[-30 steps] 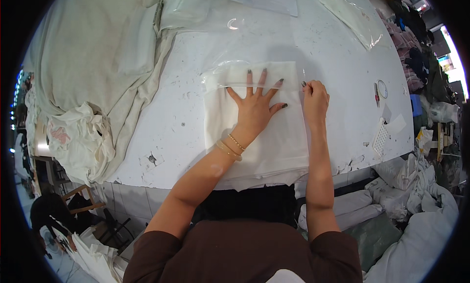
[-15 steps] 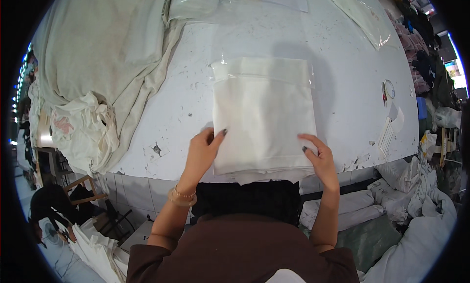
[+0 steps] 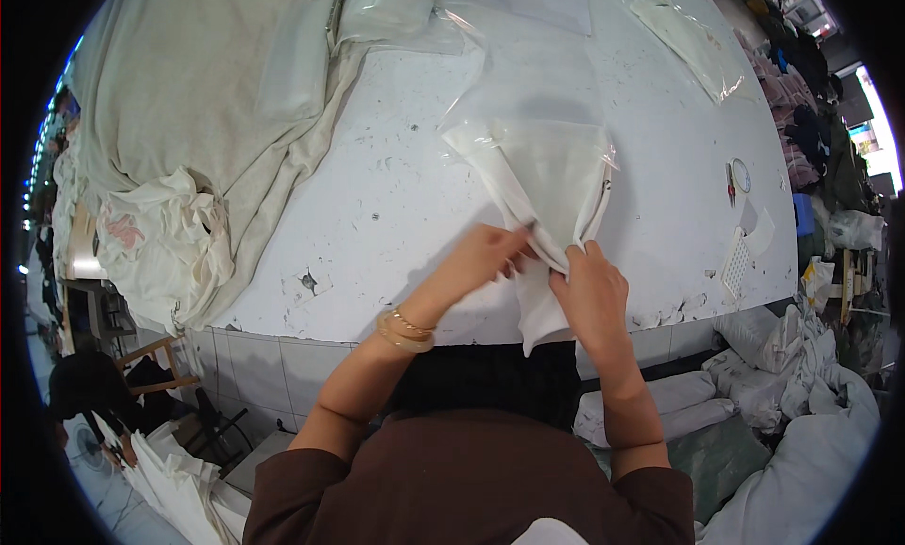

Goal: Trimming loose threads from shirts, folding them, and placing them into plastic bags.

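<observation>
White folded cloth in a clear plastic bag is pinched shut by left hand and right hand above the white worktable.

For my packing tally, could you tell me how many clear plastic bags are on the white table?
3: one bag with folded cloth in both hands, one bag lying far right, one bag at the far edge. Others may be hidden under the fabric pile.

A bagged folded cloth lies on the table, its near end hanging over the near edge. Left of it sits a fabric heap. Far right lies another bag; scissors lie right.
</observation>
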The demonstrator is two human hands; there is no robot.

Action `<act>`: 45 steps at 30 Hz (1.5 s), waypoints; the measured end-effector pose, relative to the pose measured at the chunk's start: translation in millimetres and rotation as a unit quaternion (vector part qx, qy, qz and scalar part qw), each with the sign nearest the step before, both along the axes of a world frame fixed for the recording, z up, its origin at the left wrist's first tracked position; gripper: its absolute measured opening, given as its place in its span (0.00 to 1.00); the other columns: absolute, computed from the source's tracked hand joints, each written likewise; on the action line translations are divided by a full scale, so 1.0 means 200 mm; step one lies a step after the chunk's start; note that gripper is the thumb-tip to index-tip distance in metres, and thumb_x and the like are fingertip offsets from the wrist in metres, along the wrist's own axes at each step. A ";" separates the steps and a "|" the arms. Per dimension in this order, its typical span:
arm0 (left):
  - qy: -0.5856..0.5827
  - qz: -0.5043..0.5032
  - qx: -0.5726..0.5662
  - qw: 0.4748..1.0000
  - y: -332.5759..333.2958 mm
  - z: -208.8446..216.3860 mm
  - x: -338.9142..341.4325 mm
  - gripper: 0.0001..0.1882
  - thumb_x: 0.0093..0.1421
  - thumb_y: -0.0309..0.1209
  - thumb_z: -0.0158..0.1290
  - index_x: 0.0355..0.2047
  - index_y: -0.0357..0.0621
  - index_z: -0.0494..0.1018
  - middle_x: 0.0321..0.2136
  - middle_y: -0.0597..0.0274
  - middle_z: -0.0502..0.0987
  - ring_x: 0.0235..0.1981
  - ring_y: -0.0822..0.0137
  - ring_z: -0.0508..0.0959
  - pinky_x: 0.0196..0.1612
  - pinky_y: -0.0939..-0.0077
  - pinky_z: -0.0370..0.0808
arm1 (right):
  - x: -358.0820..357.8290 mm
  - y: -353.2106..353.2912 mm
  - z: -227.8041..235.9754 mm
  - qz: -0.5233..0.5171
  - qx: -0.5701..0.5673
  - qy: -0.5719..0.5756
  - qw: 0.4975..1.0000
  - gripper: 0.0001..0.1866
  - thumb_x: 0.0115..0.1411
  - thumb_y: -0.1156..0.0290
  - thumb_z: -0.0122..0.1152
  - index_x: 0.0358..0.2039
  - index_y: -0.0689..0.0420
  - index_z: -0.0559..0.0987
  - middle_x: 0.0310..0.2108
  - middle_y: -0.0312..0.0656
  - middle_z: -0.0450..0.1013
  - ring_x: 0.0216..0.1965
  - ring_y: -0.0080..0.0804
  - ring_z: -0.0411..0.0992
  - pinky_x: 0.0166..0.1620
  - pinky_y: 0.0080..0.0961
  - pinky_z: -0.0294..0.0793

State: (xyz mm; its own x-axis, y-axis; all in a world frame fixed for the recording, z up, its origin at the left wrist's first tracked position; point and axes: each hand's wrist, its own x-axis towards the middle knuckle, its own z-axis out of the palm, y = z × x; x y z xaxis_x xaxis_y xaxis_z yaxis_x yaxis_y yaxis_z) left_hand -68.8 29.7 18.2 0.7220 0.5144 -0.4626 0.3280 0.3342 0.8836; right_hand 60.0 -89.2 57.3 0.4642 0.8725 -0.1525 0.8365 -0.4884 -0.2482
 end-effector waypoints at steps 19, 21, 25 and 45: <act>-0.039 -0.107 0.170 0.979 -0.08 0.30 -0.15 0.13 0.64 0.33 0.45 0.34 0.36 0.76 0.15 0.60 0.75 0.16 0.66 0.74 0.26 0.71 0.72 | 0.24 -0.09 0.21 0.242 0.023 0.067 0.968 0.13 0.42 0.72 0.67 0.29 0.58 0.73 0.30 0.40 0.67 0.32 0.40 0.72 0.33 0.36 0.72; 0.034 -0.069 0.370 0.926 0.11 0.29 0.06 0.14 0.63 0.35 0.49 0.44 0.39 0.74 0.36 0.45 0.78 0.38 0.54 0.79 0.38 0.62 0.76 | 0.23 -0.10 0.20 0.245 0.011 0.060 0.968 0.16 0.40 0.72 0.68 0.30 0.57 0.73 0.30 0.39 0.66 0.33 0.39 0.71 0.33 0.35 0.72; 0.166 0.089 0.656 0.730 0.40 0.00 0.36 0.21 0.58 0.40 0.54 0.50 0.48 0.72 0.66 0.51 0.49 0.65 0.36 0.47 0.51 0.23 0.58 | 0.19 -0.10 0.19 0.256 0.041 0.056 0.964 0.15 0.41 0.72 0.68 0.29 0.57 0.73 0.30 0.39 0.67 0.33 0.38 0.71 0.33 0.35 0.72; 0.090 0.263 0.552 0.786 0.30 0.10 -0.01 0.08 0.61 0.28 0.52 0.37 0.35 0.73 0.32 0.56 0.75 0.33 0.62 0.76 0.38 0.72 0.72 | 0.18 -0.05 0.08 0.067 0.080 0.066 0.992 0.11 0.45 0.71 0.63 0.31 0.59 0.76 0.35 0.44 0.70 0.30 0.43 0.74 0.32 0.36 0.72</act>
